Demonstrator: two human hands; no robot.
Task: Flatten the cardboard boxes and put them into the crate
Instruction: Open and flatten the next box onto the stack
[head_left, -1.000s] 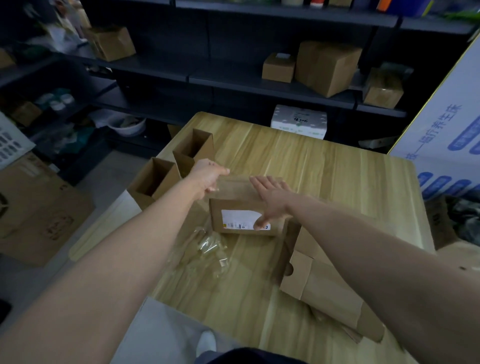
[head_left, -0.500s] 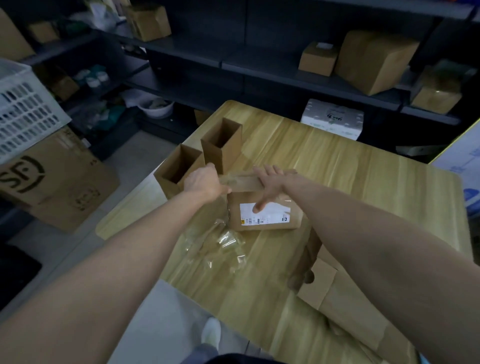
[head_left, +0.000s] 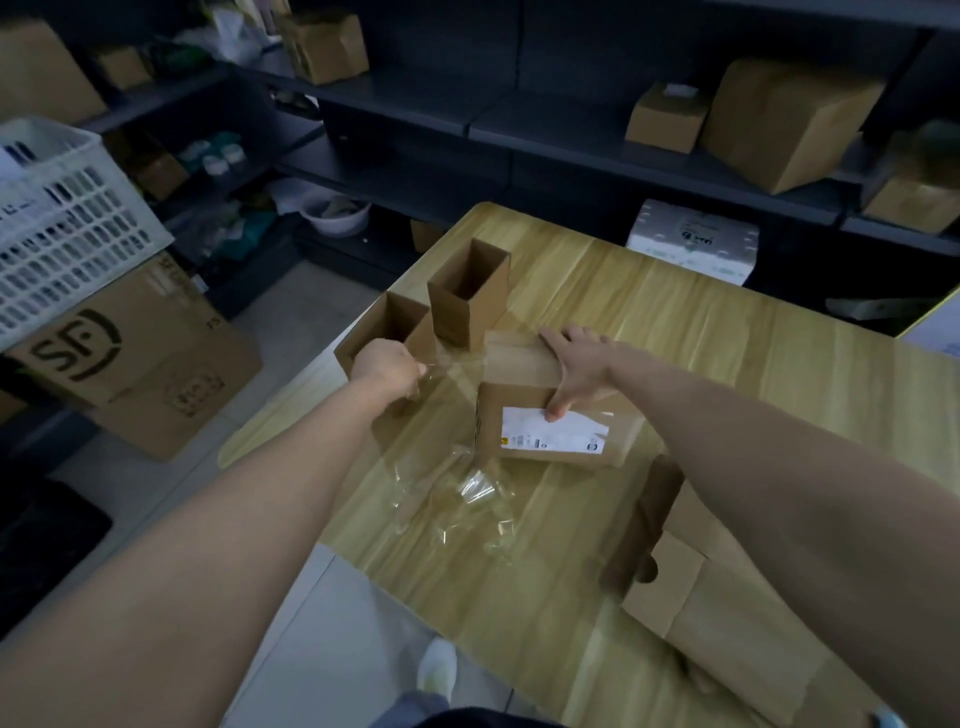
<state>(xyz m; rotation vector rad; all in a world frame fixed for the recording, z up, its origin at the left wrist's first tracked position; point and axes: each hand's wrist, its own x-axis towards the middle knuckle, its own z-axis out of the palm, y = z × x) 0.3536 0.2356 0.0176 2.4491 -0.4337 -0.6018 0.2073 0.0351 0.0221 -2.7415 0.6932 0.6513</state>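
Two bare hands are seen over a wooden table (head_left: 727, 374). The right hand (head_left: 576, 369) is laid flat on the top of a labelled box (head_left: 514, 364), which stands near the middle of the table. Its fingers are stretched out straight, and the thumb is bent down over the front edge, where its tip touches the white label (head_left: 561, 434). The left hand (head_left: 387, 366) is placed at 9 o'clock from this box. Its fingers are curled, and a strip of clear tape (head_left: 452, 371) is pinched in them; the strip is stretched between the hand and the box top. A taller open box (head_left: 467, 312) is stood upright at 11 o'clock from the labelled box, and a lower open box (head_left: 382, 325) at 10 o'clock, close together by the table edge. Some crumpled tape (head_left: 467, 493) is lying at 7 o'clock. A flattened box (head_left: 737, 639) is lying at 5 o'clock, partly hidden under the right forearm. The white crate (head_left: 67, 218) is seen off the table, far at 10 o'clock, set on a big carton (head_left: 130, 353).
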